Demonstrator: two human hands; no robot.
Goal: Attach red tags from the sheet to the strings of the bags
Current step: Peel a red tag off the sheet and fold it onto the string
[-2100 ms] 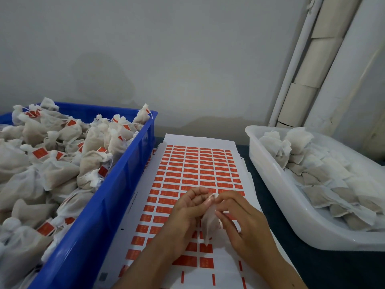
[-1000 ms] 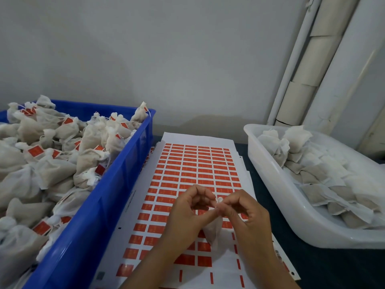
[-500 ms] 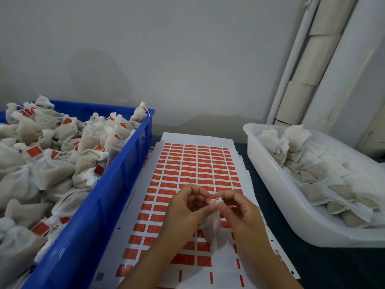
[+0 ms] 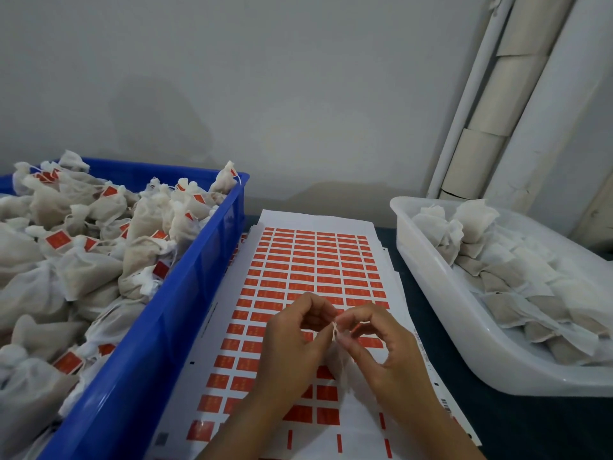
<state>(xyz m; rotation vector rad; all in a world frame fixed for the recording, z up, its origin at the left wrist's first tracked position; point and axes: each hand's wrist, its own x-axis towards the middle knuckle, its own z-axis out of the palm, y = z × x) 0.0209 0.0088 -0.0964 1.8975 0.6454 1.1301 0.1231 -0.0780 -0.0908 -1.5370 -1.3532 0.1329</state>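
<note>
Pinching the bag's string (image 4: pixel 334 330) between both hands' fingers (image 4: pixel 323 322), we're tagging it; next we're probably peeling another red tag (image 4: pixel 326 416) off the sheet (image 4: pixel 318 220).

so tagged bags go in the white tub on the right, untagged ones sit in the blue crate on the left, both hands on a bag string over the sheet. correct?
Bins are swapped. In the head view the blue crate on the left holds the bags with red tags, and the white tub on the right holds bags with no tags visible. The rest stands: left hand and right hand pinch a bag string over the sheet.
</note>
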